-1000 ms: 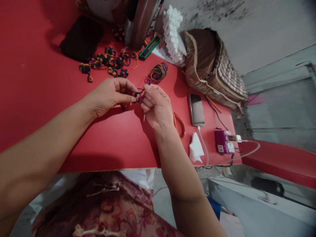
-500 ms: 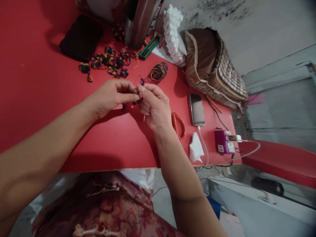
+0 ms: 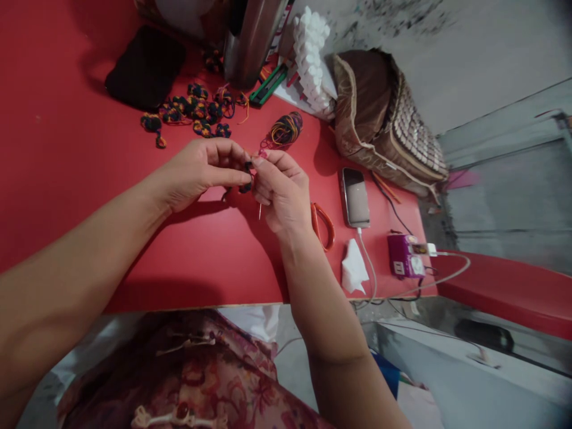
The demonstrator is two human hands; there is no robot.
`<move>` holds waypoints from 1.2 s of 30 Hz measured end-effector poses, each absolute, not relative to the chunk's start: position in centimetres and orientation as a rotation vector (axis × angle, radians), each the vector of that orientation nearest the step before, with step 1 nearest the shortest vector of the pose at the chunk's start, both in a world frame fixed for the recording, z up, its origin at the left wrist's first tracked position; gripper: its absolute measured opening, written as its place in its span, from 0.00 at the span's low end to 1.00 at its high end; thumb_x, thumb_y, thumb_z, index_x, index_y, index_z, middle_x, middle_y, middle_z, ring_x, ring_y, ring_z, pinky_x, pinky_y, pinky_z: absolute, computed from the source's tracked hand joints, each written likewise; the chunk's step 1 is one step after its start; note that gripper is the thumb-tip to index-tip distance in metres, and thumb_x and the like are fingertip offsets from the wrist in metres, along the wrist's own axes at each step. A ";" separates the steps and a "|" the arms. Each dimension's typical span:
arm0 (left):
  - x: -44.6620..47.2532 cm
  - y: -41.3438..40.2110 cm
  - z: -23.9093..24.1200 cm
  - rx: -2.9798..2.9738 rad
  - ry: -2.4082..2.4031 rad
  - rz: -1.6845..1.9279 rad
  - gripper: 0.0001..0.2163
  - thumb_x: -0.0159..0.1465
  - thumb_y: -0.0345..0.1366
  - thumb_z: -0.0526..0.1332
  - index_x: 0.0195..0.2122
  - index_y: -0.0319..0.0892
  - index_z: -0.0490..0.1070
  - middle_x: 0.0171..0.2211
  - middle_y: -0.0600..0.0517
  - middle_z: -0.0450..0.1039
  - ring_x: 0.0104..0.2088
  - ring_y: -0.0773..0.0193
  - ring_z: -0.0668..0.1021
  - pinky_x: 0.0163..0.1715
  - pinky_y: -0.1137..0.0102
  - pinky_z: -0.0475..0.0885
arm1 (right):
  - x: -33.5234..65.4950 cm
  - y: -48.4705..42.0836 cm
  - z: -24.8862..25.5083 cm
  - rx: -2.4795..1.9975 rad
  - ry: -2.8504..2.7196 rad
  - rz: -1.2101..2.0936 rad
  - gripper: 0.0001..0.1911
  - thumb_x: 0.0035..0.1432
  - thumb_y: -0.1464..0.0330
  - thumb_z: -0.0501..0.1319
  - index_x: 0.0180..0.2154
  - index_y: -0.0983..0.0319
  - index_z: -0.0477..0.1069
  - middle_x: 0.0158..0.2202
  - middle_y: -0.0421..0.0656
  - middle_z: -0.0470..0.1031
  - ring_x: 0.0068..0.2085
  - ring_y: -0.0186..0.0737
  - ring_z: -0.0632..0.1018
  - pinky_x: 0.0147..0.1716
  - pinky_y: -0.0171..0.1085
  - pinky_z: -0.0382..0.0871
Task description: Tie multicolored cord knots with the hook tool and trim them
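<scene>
My left hand (image 3: pixel 208 170) pinches a small dark crochet piece (image 3: pixel 245 187) between thumb and fingertips, just above the red table (image 3: pixel 187 262). Closed close against it is my right hand (image 3: pixel 283 187), with thumb and forefinger meeting at the piece's upper edge. A slim metal crochet hook (image 3: pixel 260 212) pokes out below the right hand's curled fingers; its tip is hidden. Yarn runs from the fingertips toward a multicoloured yarn ball (image 3: pixel 286 128) beyond the right hand. Several finished-looking crocheted flowers (image 3: pixel 196 107) in dark, orange and purple yarn lie past the left hand.
Orange-handled scissors (image 3: pixel 322 227) lie right of my right wrist. Farther right are a phone (image 3: pixel 356 198) on a cable, crumpled tissue (image 3: pixel 354 268) and a purple power adapter (image 3: pixel 404 255). A green cutter (image 3: pixel 269 86), metal bottle (image 3: pixel 250 44), black pouch (image 3: pixel 146 67) and brown bag (image 3: pixel 366 101) stand behind.
The blue yarn loop that stood above my right fingertips no longer shows there. Both hands keep their grip with only slight finger movement.
</scene>
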State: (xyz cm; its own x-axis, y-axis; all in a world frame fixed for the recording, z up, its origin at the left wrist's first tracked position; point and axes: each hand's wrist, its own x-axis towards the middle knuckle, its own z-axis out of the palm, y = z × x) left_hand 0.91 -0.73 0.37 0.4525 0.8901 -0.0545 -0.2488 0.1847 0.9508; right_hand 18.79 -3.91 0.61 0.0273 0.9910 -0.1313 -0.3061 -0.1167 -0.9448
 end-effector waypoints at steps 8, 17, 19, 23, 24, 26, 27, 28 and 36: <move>0.8 -0.9 0.1 0.953 0.703 0.849 0.04 0.63 0.28 0.77 0.37 0.42 0.85 0.28 0.52 0.81 0.26 0.59 0.83 0.25 0.66 0.82 | 18.9 -4.0 0.7 -1.089 -0.892 1.370 0.19 0.58 0.55 0.84 0.38 0.55 0.80 0.21 0.27 0.59 0.21 0.26 0.56 0.19 0.31 0.52; 0.8 -1.1 0.4 0.903 0.686 0.871 0.04 0.67 0.33 0.78 0.37 0.40 0.86 0.25 0.51 0.79 0.23 0.59 0.82 0.20 0.69 0.78 | 19.3 -3.9 0.1 -1.151 -1.005 1.220 0.16 0.66 0.52 0.78 0.43 0.55 0.81 0.29 0.33 0.72 0.22 0.26 0.61 0.18 0.32 0.57; 0.7 -1.1 0.5 0.937 0.694 0.873 0.07 0.67 0.35 0.79 0.35 0.41 0.85 0.26 0.51 0.79 0.21 0.62 0.79 0.18 0.70 0.75 | 19.2 -4.1 0.0 -1.155 -1.137 1.066 0.15 0.68 0.52 0.77 0.45 0.53 0.82 0.36 0.37 0.77 0.27 0.30 0.70 0.23 0.34 0.67; 0.7 -0.9 0.6 1.019 0.731 0.888 0.11 0.68 0.34 0.80 0.31 0.42 0.82 0.26 0.52 0.80 0.24 0.66 0.79 0.25 0.72 0.75 | 19.0 -4.2 -0.1 -1.061 -1.421 0.883 0.13 0.68 0.59 0.77 0.51 0.53 0.83 0.50 0.42 0.80 0.37 0.35 0.79 0.37 0.40 0.79; 0.8 -0.8 0.7 1.021 0.751 0.901 0.10 0.69 0.31 0.78 0.30 0.42 0.82 0.27 0.52 0.80 0.25 0.67 0.79 0.27 0.72 0.75 | 19.0 -4.2 -0.3 -1.055 -1.478 0.848 0.13 0.68 0.60 0.76 0.52 0.53 0.82 0.51 0.42 0.80 0.36 0.34 0.78 0.37 0.40 0.79; 1.0 -0.9 1.0 1.013 0.797 0.916 0.11 0.69 0.25 0.74 0.29 0.40 0.81 0.28 0.52 0.81 0.27 0.68 0.78 0.30 0.73 0.74 | 19.0 -4.2 -0.7 -1.071 -1.565 0.785 0.13 0.70 0.61 0.75 0.53 0.52 0.80 0.53 0.42 0.81 0.33 0.33 0.75 0.34 0.39 0.77; 1.1 -0.9 1.2 1.009 0.828 0.921 0.12 0.69 0.22 0.72 0.29 0.40 0.81 0.28 0.52 0.80 0.27 0.69 0.78 0.30 0.73 0.72 | 19.0 -4.2 -1.0 -1.080 -1.598 0.759 0.13 0.70 0.62 0.75 0.54 0.52 0.79 0.52 0.42 0.81 0.33 0.32 0.74 0.33 0.38 0.76; 1.3 -1.0 1.4 1.011 0.860 0.924 0.13 0.68 0.20 0.69 0.28 0.40 0.80 0.27 0.53 0.79 0.27 0.69 0.77 0.30 0.73 0.71 | 18.9 -4.2 -1.2 -1.085 -1.623 0.736 0.13 0.71 0.62 0.74 0.54 0.52 0.78 0.51 0.42 0.81 0.33 0.33 0.73 0.33 0.38 0.76; 1.2 -1.2 1.9 1.194 0.917 0.907 0.16 0.69 0.19 0.64 0.26 0.43 0.76 0.20 0.56 0.72 0.20 0.68 0.71 0.23 0.71 0.66 | 18.8 -4.2 -1.4 -1.090 -1.612 0.657 0.05 0.71 0.64 0.72 0.45 0.55 0.80 0.42 0.39 0.82 0.33 0.33 0.75 0.36 0.39 0.74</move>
